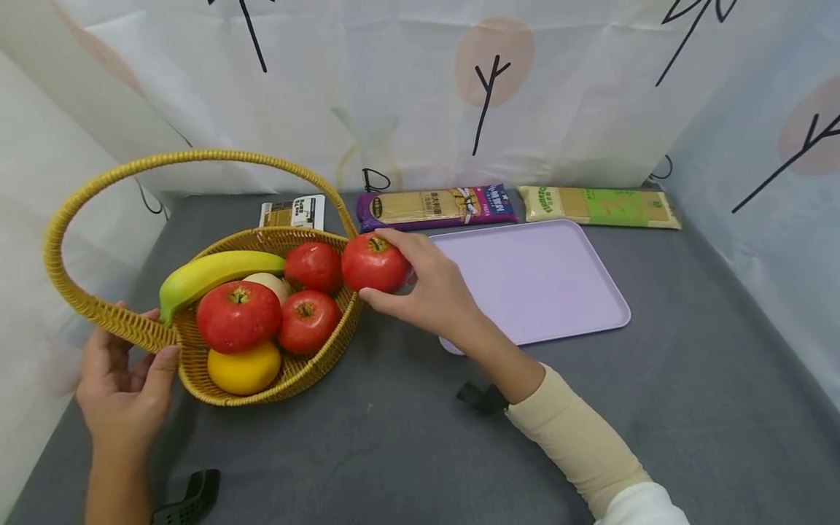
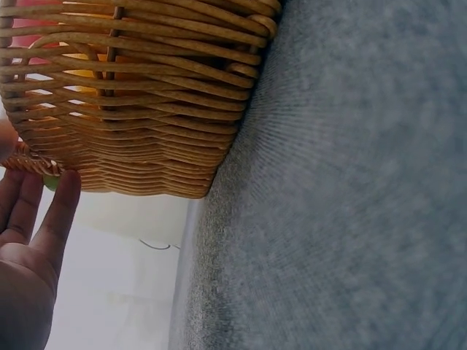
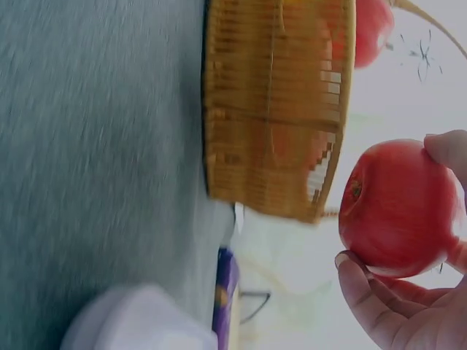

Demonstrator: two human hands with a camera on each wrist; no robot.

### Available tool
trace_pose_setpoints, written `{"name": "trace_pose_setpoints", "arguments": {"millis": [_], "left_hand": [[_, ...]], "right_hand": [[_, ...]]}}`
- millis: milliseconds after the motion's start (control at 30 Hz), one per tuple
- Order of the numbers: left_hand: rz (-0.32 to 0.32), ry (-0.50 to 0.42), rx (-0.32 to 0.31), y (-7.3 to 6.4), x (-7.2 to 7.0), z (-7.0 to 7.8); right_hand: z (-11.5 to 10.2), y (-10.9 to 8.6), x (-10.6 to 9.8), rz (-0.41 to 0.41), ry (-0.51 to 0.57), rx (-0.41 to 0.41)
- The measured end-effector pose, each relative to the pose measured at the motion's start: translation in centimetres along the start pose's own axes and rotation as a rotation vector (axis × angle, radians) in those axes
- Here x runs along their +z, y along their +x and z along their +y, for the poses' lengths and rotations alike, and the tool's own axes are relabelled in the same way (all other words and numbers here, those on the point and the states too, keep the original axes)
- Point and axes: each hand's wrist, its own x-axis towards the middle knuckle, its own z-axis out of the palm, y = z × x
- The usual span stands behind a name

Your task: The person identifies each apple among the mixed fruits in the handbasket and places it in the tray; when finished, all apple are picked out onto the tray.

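A woven yellow basket (image 1: 328, 355) with a tall arched handle (image 1: 197, 156) stands on the left of the table. My left hand (image 1: 127, 386) holds the left foot of that handle, thumb in front and fingers behind. Inside lie a banana (image 1: 216, 275), several red apples (image 1: 239, 317), a yellow fruit (image 1: 244, 369) and a pale round thing (image 1: 270, 284), partly covered. My right hand (image 1: 429, 284) grips another red apple (image 1: 374, 262) over the basket's right rim. The right wrist view shows this apple (image 3: 398, 208) between thumb and fingers, above the rim.
A lilac tray (image 1: 538, 284) lies right of the basket. Along the back are a purple pasta pack (image 1: 433, 208), a green and yellow noodle pack (image 1: 597, 206) and a small brown and white packet (image 1: 293, 212). Patterned cloth (image 1: 407, 95) hangs behind the grey table (image 1: 420, 452).
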Motion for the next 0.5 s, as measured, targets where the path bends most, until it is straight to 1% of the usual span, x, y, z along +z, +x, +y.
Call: {"name": "trace_pose_setpoints", "arguments": {"millis": [133, 233, 267, 300, 500], "left_hand": [[0.003, -0.019, -0.003, 0.0, 0.2, 0.0], [0.009, -0.032, -0.016, -0.1, 0.2, 0.0], [0.011, -0.023, -0.019, -0.1, 0.2, 0.0], [0.012, -0.032, -0.020, -0.2, 0.2, 0.0], [0.004, -0.032, -0.008, -0.1, 0.1, 0.0]], "right_hand": [[1.3, 0.5, -1.0, 0.013, -0.004, 0.082], [2.2, 1.0, -1.7, 0.013, -0.016, 0.133], [2.4, 1.1, -1.9, 0.009, -0.021, 0.150], [2.7, 1.3, -2.1, 0.002, -0.029, 0.168], [4.1, 1.9, -3.3, -0.040, -0.065, 0.285]]}}
